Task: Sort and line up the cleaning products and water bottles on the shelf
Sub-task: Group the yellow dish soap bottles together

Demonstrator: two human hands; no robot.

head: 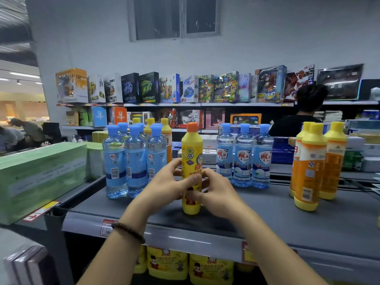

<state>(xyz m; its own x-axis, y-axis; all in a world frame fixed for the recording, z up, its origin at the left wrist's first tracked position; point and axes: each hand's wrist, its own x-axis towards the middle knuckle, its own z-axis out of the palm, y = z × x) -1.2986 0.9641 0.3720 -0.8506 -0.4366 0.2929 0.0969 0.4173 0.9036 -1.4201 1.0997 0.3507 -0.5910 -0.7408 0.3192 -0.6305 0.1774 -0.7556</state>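
Note:
A yellow detergent bottle (191, 149) with an orange cap stands upright near the front of the grey shelf (257, 210). My left hand (164, 188) grips its left side and my right hand (213, 192) wraps its lower right side. Several clear blue-capped water bottles (134, 159) cluster at the left, with yellow-capped detergent bottles (166, 128) behind them. Three more water bottles (243, 155) stand in a row to the right of centre. Three orange and yellow detergent bottles (308, 163) stand at the far right.
A long green box (41, 175) lies on the neighbouring shelf at the left. Yellow packs (168, 264) fill the shelf below. Toy boxes (170, 88) line the far wall shelves. A person in black (300, 118) stands behind at the right; other people bend at the far left.

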